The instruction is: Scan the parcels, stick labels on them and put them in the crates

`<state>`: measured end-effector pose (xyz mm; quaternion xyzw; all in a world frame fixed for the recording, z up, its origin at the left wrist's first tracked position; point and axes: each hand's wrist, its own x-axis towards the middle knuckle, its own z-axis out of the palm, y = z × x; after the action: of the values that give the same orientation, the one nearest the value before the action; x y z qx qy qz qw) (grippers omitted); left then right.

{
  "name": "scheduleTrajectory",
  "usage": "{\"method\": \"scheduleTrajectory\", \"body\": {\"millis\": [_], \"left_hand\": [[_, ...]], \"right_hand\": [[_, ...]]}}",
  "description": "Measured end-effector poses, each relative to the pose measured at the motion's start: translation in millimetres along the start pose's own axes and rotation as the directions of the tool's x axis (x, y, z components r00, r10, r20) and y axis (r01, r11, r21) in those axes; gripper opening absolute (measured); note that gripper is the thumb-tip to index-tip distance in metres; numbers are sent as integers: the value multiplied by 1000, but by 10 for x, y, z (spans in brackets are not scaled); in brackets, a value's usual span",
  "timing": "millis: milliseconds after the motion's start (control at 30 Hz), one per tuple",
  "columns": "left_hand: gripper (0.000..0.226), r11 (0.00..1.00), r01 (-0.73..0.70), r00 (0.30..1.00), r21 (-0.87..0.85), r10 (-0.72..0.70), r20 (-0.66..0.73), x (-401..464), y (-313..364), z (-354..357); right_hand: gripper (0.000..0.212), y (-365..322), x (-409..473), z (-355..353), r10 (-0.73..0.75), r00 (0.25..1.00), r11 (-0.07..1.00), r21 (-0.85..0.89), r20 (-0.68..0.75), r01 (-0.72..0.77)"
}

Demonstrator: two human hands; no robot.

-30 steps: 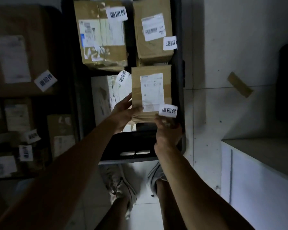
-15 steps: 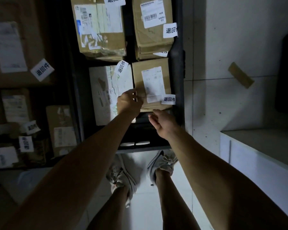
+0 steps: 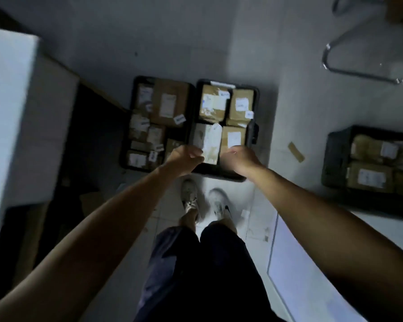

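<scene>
Standing on pale tiled floor [image 3: 289, 108], two black crates [image 3: 254, 135] hold parcels [image 3: 233, 138].

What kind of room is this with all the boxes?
Probably a parcel sorting or storage room. Black crates on the tiled floor hold labelled cardboard parcels, and another full crate sits on the right.

Both empty hands, left hand [image 3: 188, 156] and right hand [image 3: 238, 157], hover over the parcel-filled crate [image 3: 252, 135].
</scene>
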<state>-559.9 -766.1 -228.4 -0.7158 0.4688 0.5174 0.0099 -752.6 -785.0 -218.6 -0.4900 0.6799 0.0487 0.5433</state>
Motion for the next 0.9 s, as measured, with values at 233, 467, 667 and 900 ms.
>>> {"method": "scheduleTrajectory", "body": {"millis": [233, 467, 667, 900], "left_hand": [[23, 979, 97, 880, -179, -169, -443, -2190, -935, -953], [37, 842, 195, 559, -502, -516, -649, -4335, -2396, -761], [40, 675, 188, 331, -714, -728, -601, -5993, -3734, 9], [36, 527, 123, 111, -841, -849, -516, -7408, -4768, 827]], "right_hand": [[7, -1713, -880, 664, -485, 831, 713, -427, 271, 555], [23, -2528, -2547, 2620, -599, 432, 139, -444, 674, 885], [24, -2263, -4163, 4572, -420, 145, -201, -247, 896, 948], [23, -1735, -5678, 6150, -304, -80, -355, -35, 949, 934]]}}
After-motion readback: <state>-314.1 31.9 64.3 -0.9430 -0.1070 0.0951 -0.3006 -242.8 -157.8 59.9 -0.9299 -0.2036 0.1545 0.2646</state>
